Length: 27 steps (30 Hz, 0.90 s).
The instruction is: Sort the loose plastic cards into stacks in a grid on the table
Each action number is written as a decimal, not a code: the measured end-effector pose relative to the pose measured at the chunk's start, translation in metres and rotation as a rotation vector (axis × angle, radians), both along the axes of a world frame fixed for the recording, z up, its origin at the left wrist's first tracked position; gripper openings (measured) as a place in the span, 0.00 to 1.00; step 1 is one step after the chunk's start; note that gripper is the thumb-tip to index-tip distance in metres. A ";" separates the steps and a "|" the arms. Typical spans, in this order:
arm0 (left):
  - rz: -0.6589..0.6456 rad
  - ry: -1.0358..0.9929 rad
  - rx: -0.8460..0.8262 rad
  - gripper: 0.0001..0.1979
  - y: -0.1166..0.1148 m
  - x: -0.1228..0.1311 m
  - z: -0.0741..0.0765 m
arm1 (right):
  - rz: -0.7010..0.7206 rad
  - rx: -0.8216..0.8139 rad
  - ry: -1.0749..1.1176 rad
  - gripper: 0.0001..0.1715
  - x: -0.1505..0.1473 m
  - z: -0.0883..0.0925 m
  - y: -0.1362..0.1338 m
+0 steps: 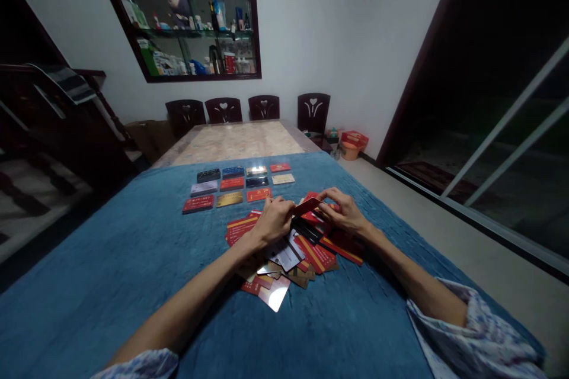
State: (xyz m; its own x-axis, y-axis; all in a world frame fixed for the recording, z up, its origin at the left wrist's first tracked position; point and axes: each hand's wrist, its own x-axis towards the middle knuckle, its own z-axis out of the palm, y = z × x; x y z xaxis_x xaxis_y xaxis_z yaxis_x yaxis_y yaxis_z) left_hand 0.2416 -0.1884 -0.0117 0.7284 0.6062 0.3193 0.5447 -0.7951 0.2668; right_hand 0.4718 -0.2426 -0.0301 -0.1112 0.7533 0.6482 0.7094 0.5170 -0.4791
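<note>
A red card is held above a loose heap of cards, between my two hands. My left hand pinches its left end. At the other end, the fingers of my right hand close on the card's edge. Under and around the hands lie overlapping red, black, white and gold cards, among them a white card and a red card with an orange stripe. Beyond the heap, cards sit in rows of small stacks, including a red stack, a gold stack and a black stack.
A blue cloth covers the near part of the long table, whose marbled top shows at the far end. Several dark chairs stand behind it. A recessed shelf is in the wall, and an orange bucket is on the floor.
</note>
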 end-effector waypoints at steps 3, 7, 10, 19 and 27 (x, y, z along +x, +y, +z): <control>-0.040 -0.013 -0.021 0.11 -0.003 0.001 0.000 | 0.002 0.016 0.050 0.08 -0.005 0.003 -0.002; -0.062 -0.079 -0.018 0.13 -0.003 0.001 -0.001 | -0.035 0.128 0.025 0.07 -0.010 0.005 -0.003; -0.049 -0.159 -0.011 0.17 -0.002 0.001 0.001 | -0.068 0.204 -0.060 0.08 -0.010 0.005 -0.005; -0.053 -0.288 0.056 0.14 -0.014 0.004 0.011 | -0.104 0.255 -0.258 0.13 -0.018 0.009 -0.010; -0.056 -0.185 0.043 0.14 -0.017 0.007 0.010 | -0.067 0.245 -0.270 0.13 -0.030 0.006 -0.006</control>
State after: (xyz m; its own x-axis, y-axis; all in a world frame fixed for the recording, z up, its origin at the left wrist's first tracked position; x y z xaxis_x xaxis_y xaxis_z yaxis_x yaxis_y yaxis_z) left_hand 0.2490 -0.2051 -0.0020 0.6870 0.5495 0.4755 0.4446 -0.8355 0.3231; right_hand 0.4413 -0.2488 -0.0240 -0.2586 0.5905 0.7645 0.8295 0.5413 -0.1374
